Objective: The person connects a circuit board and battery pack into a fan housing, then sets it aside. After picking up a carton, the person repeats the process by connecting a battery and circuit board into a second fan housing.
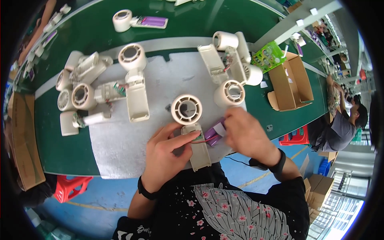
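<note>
A cream handheld fan (pixel 187 109) lies in front of me, its round head away from me and its opened handle (pixel 200 156) toward me. My left hand (pixel 166 154) grips the handle near the neck, thumb and index finger at the small green circuit board (pixel 196 136). Thin red and black wires run from there to a purple battery (pixel 212 138) beside the handle. A white strip (pixel 219 129) sits on the battery. My right hand (pixel 250 134) is closed with its fingertips at the battery's right edge; those fingertips are partly hidden.
More cream fan parts (pixel 134 80) lie to the left, others (pixel 224 60) to the right, on a grey mat (pixel 120 156). Farther off is a fan with a purple battery (pixel 148 22). An open cardboard box (pixel 294 84) and a green packet (pixel 268 56) stand right. Another person (pixel 344 128) sits far right.
</note>
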`<state>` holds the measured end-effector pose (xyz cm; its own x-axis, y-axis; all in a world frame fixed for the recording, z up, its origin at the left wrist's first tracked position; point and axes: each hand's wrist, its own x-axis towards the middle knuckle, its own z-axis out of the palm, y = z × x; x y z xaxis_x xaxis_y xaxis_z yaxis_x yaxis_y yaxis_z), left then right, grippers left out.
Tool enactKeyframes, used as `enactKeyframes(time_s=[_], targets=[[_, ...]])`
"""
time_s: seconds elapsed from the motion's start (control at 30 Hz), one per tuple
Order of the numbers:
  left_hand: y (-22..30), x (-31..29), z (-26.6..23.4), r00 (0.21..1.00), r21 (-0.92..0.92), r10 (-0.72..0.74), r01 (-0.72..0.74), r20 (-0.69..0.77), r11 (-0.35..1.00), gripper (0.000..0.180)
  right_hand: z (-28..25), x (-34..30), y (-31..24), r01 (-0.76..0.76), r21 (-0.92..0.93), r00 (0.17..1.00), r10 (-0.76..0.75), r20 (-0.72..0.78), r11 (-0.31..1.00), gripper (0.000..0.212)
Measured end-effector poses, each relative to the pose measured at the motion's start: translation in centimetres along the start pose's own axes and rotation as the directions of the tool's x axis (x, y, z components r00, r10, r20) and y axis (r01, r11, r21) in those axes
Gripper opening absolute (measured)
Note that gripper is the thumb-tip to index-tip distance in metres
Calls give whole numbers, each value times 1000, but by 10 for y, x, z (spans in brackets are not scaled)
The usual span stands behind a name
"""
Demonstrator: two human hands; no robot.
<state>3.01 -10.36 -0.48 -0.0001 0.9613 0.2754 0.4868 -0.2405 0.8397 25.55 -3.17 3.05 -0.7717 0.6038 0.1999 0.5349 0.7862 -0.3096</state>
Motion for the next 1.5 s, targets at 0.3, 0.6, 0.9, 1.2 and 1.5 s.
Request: enactKeyframes(time_s=[0.3,0.6,0.9,1.2,1.5], targets=[[3,5,-1,999,15,-38,37,26,999,37,-75,-30,23,-461,161,836,488,-250,873,17],[0,2,1,1000,11,-24,24,-1,1000,36,-8,-1,-12,-159,162,987,153,54,974,22],[2,3,3,1000,7,0,0,-9,1000,38,5,-3,-15,-114,7,993,114,10,993,20],[1,1,6,999,34,10,-9,-42,999,33,-83,-50,54,-516,-153,788,397,-471,843,20],[-4,-2,9,996,37,8,-5,-83,999,34,-32,-1,-32,-134,107,991,131,35,985,38]])
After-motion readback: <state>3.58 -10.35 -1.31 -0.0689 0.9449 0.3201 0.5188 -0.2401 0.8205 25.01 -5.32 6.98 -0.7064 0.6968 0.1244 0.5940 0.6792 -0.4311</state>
